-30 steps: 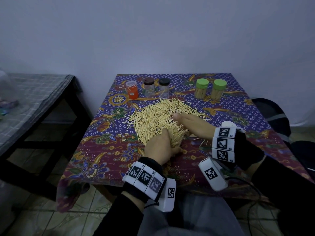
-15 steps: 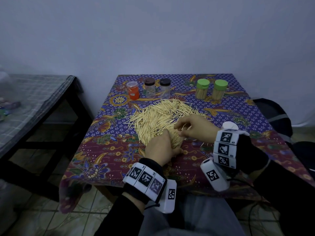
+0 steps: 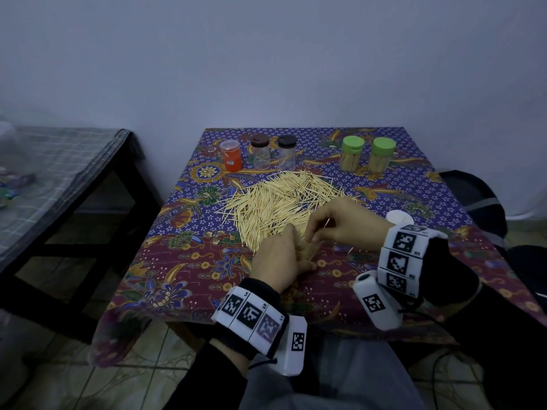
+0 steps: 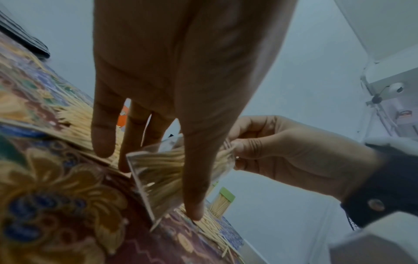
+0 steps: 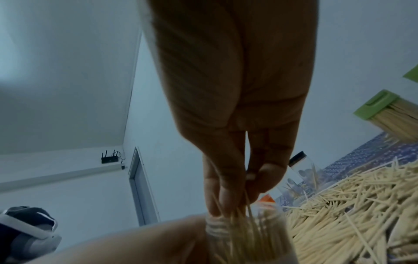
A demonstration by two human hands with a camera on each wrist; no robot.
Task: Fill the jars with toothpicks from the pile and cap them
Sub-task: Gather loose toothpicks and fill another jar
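From the head view, the left hand sits at the near edge of the toothpick pile on the batik tablecloth, its fingers wrapped round a clear jar that is mostly hidden behind them. The right hand meets it from the right, fingertips pinching a small bunch of toothpicks at the jar's mouth. Along the far side of the cloth stand an orange jar, two clear jars with dark caps, and two green-capped jars already packed with toothpicks. A white cap lies just beyond the right wrist.

In the left wrist view, the left hand grasps the clear jar, tilted with its base low near the cloth and toothpicks filling it; thumb and fingers lie round its wall. The right hand has its fingers curled at the jar's mouth, pinching toothpick ends.

In the right wrist view, the right hand pinches several toothpicks between thumb and fingers, their lower ends inside the threaded neck of the clear jar. The pile spreads to the right, with one green-capped jar beyond it.
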